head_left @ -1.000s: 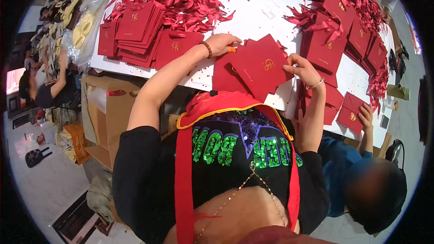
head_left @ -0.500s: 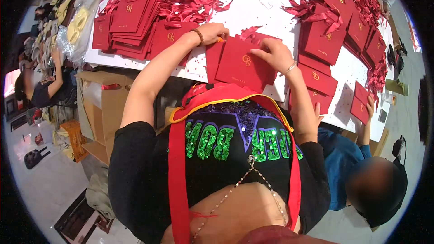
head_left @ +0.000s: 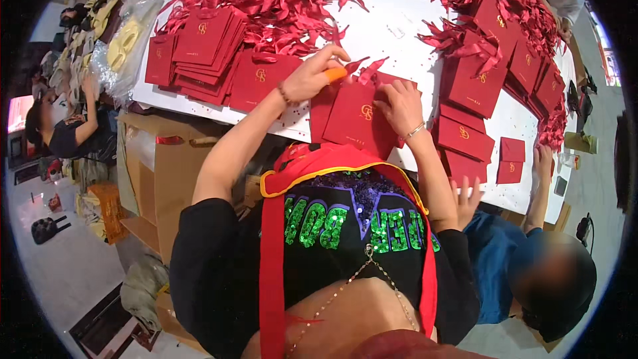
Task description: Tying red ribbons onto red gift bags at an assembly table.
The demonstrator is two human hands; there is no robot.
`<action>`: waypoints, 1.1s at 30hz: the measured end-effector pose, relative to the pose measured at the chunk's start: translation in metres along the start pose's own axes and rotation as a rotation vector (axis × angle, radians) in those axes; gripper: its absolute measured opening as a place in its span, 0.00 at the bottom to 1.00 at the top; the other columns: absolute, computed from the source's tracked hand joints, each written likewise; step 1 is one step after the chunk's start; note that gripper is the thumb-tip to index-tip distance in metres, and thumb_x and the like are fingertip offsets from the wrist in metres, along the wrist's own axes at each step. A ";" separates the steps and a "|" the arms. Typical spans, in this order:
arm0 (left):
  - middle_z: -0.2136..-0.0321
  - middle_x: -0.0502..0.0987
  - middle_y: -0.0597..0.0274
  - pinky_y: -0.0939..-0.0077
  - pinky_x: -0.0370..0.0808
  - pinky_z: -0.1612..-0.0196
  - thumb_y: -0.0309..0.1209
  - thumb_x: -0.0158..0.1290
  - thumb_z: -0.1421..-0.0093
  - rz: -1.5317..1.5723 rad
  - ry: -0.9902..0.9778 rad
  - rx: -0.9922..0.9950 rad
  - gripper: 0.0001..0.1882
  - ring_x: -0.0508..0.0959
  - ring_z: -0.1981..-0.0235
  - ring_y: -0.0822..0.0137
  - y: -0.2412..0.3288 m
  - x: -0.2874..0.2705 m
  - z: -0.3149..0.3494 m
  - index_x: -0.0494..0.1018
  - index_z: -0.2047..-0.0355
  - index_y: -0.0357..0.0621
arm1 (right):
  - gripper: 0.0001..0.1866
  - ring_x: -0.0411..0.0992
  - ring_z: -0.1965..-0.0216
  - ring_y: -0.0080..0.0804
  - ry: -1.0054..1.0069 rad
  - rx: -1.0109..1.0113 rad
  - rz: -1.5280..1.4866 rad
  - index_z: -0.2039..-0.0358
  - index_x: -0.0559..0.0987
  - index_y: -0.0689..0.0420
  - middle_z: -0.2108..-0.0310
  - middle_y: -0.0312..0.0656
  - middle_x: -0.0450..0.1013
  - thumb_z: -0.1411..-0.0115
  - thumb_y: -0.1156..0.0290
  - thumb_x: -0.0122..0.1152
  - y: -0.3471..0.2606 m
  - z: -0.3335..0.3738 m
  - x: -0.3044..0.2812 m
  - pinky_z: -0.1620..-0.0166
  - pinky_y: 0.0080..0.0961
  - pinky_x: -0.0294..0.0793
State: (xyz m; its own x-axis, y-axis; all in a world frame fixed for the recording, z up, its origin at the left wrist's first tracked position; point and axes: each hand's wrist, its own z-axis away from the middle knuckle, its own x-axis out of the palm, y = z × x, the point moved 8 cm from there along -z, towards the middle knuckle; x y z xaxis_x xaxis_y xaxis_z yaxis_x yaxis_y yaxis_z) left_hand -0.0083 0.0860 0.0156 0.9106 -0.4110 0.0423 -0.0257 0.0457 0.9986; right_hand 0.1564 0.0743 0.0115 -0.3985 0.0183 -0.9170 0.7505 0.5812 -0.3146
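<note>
A red paper bag (head_left: 359, 118) with gold print lies in front of me at the table's near edge, over other red bags. My left hand (head_left: 318, 76), a finger wrapped in orange, is at its upper left and pinches the end of a red ribbon (head_left: 359, 64) that sticks up from the bag's top. My right hand (head_left: 401, 108) grips the bag's right side, thumb on its face and fingers curled at the edge. Just left of my left wrist lies another red bag (head_left: 260, 83), beside a stack of red bags (head_left: 206, 38).
A heap of red ribbons (head_left: 266, 0) covers the table's far left. More bags (head_left: 473, 83) lie on the right. A co-worker in a blue top (head_left: 492, 246) sits at the right, a hand (head_left: 466, 198) near my forearm. Cardboard boxes (head_left: 189, 179) stand below the table's left edge.
My left hand has shifted right and slightly down, to the ribbon. The right hand has moved slightly down along the bag's side. The co-worker's small bag now lies flat, released.
</note>
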 end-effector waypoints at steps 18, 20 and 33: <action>0.76 0.74 0.60 0.87 0.70 0.75 0.23 0.51 0.46 0.314 0.372 -0.298 0.06 0.74 0.78 0.76 -0.069 0.000 0.067 0.69 0.68 0.35 | 0.18 0.65 0.66 0.40 -0.098 0.026 -0.009 0.67 0.73 0.54 0.71 0.39 0.68 0.56 0.58 0.63 -0.006 -0.014 0.016 0.66 0.35 0.64; 0.76 0.75 0.59 0.86 0.71 0.75 0.23 0.50 0.46 0.353 0.429 -0.316 0.07 0.75 0.77 0.74 -0.067 -0.001 0.062 0.69 0.66 0.35 | 0.17 0.66 0.66 0.41 -0.138 0.050 -0.022 0.69 0.75 0.55 0.72 0.40 0.70 0.56 0.59 0.63 -0.005 -0.017 0.019 0.66 0.36 0.65; 0.83 0.74 0.57 0.75 0.68 0.78 0.28 0.53 0.52 -0.481 0.449 -0.163 0.06 0.73 0.82 0.68 -0.040 0.009 0.034 0.72 0.74 0.38 | 0.17 0.72 0.65 0.40 -0.425 0.235 -0.306 0.61 0.76 0.50 0.69 0.44 0.75 0.50 0.56 0.56 0.003 -0.020 0.031 0.63 0.33 0.69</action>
State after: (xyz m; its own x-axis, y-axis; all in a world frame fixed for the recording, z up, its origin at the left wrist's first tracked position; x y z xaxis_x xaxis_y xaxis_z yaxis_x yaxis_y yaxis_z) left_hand -0.0129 0.0498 -0.0231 0.8891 -0.0038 -0.4578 0.4556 0.1036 0.8841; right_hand 0.1361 0.0927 -0.0128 -0.4055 -0.4795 -0.7782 0.7507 0.3110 -0.5828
